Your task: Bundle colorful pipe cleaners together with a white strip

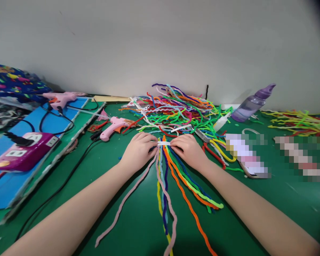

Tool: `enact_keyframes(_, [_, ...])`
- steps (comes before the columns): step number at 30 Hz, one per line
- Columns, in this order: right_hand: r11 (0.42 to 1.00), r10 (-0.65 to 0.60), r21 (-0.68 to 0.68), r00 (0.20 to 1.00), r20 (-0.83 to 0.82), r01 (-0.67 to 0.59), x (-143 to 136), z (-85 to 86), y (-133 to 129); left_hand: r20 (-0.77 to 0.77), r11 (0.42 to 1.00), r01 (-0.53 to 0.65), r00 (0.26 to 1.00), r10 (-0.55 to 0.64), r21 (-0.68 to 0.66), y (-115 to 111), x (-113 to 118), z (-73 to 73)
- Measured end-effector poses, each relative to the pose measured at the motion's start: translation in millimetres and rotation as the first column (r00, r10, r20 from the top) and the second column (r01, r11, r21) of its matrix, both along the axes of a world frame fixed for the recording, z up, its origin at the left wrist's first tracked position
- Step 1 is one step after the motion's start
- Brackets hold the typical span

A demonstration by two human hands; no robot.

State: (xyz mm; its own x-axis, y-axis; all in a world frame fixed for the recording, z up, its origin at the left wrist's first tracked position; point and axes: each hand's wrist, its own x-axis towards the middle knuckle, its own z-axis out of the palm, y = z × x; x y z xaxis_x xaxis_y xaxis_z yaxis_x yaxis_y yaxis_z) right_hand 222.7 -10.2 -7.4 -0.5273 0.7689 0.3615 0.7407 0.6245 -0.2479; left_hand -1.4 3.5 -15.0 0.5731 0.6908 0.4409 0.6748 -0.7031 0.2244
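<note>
A bundle of coloured pipe cleaners point(173, 170) fans out toward me over the green table, in pink, yellow, blue, orange and green. Across its far end runs a short white strip point(164, 143). My left hand point(141, 147) pinches the strip's left end, its fingers closed. At the right end, my right hand point(188, 149) is also closed in a pinch, thumb and fingertips together. Between the two hands the tips of the pipe cleaners poke out just past the strip. What lies under the fingertips is hidden.
Behind my hands lies a heap of pipe cleaners point(176, 106). A pink glue gun point(116, 128) and a purple power strip point(26, 153) are on the left. Wire cutters point(214, 154), a white glue bottle point(222, 121) and a purple water bottle point(249, 106) stand or lie on the right.
</note>
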Motion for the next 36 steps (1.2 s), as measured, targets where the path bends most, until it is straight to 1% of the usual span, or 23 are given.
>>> enact_keyframes(10, [1.0, -0.002, 0.022, 1.0, 0.008, 0.002, -1, -2.7, 1, -0.061, 0.997, -0.072, 0.995, 0.073, 0.027, -5, 1, 5.9])
enact_keyframes(16, [0.998, -0.013, 0.057, 0.999, 0.042, 0.01, -4, 1.2, -2, -0.121, 0.993, -0.118, 0.986, 0.116, -0.005, -6, 3, 11.1])
enact_keyframes(18, [0.997, 0.011, 0.08, 0.999, 0.045, -0.014, -4, 1.5, -3, -0.132, 0.994, -0.111, 0.985, 0.109, -0.002, -6, 4, 11.6])
enact_keyframes(20, [0.993, 0.075, 0.092, 0.997, 0.032, -0.077, -5, 0.2, -3, -0.147, 0.996, -0.094, 0.985, 0.094, 0.005, -5, 5, 11.4])
enact_keyframes(22, [0.986, 0.153, 0.065, 0.988, 0.009, -0.153, -7, -2.4, -2, -0.169, 0.997, -0.077, 0.982, 0.078, 0.012, -5, 5, 10.8])
enact_keyframes(24, [0.982, 0.19, 0.007, 0.982, -0.014, -0.19, -8, -5.0, -1, -0.189, 0.998, -0.069, 0.98, 0.07, 0.016, -5, 5, 10.2])
enact_keyframes(28, [0.982, 0.173, -0.08, 0.985, -0.01, -0.174, -12, -5.7, 0, -0.179, 0.996, -0.089, 0.98, 0.09, 0.015, -5, 3, 9.4])
enact_keyframes(31, [0.982, 0.167, -0.092, 0.986, 0.03, -0.164, -14, -3.1, 0, -0.158, 0.995, -0.099, 0.982, 0.1, 0.014, -5, 3, 9.1])
enact_keyframes(36, [0.984, 0.159, -0.097, 0.98, 0.122, -0.148, -16, 0.3, 1, -0.174, 0.993, -0.116, 0.978, 0.119, 0.029, -5, 2, 7.2])
